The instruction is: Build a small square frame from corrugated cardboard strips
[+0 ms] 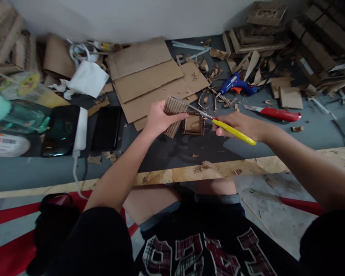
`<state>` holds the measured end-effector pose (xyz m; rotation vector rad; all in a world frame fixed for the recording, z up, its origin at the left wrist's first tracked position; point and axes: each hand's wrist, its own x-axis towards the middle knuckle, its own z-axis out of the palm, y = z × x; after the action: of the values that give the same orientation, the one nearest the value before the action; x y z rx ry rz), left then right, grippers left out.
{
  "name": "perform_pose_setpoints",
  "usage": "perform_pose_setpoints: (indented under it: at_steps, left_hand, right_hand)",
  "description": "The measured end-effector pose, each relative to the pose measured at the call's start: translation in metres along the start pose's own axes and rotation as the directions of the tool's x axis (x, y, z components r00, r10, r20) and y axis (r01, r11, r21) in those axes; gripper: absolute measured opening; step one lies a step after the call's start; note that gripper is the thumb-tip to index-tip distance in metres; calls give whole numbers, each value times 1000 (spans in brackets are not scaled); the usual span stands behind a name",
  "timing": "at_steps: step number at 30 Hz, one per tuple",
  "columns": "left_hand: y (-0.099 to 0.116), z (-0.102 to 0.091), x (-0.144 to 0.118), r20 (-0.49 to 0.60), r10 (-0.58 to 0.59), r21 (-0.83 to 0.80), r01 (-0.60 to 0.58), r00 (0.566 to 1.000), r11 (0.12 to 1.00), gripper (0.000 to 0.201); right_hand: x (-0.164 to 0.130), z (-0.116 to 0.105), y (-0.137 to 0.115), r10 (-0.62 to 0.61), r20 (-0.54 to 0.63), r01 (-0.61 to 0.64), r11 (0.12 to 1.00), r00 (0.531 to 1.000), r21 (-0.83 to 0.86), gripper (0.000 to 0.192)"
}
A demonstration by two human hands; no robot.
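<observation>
Two hands engaged: left hand [158,119] pinching corrugated strip [174,115]; right hand [243,124] closed on scissors [218,123], apparently mid-cut; advance blades steadily.

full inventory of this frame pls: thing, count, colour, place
corrugated strip: 1, brown, in left hand
scissors: 1, yellow handles, in right hand, blades at strip
small cardboard frame: 1, brown, table, under scissors
cardboard sheets: several, brown, table centre back
glue gun: 1, blue, right back
utility knife: 1, red, right of scissors
phones: 2, black, table left
white cloth: 1, left back
cardboard stacks: several, brown, far right
left hand: gripping strip
right hand: gripping scissors
</observation>
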<state>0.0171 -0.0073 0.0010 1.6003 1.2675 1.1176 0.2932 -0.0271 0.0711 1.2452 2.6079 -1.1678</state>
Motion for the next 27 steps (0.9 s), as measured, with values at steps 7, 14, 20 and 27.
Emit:
perform_pose_setpoints:
  at_steps: [7,14,20,27]
  left_hand:
    - [5,-3,1,15,-2,6,2,1000,1000,67]
    - [4,-3,1,43,-13,-4,13,999,1000,68]
    - [3,-2,1,78,-14,-30,16,997,999,65]
    - [-3,-3,3,80,-29,-49,33,996,998,61]
  right_hand:
    - [1,-1,-11,37,-8,-37,999,999,-34,77]
    - [-1,3,-10,17,-13,-17,1000,1000,-21,76]
    - [-4,3,-10,48,11,-48,998,999,38,74]
    - [-6,5,-6,48,4,-49,995,999,84,62]
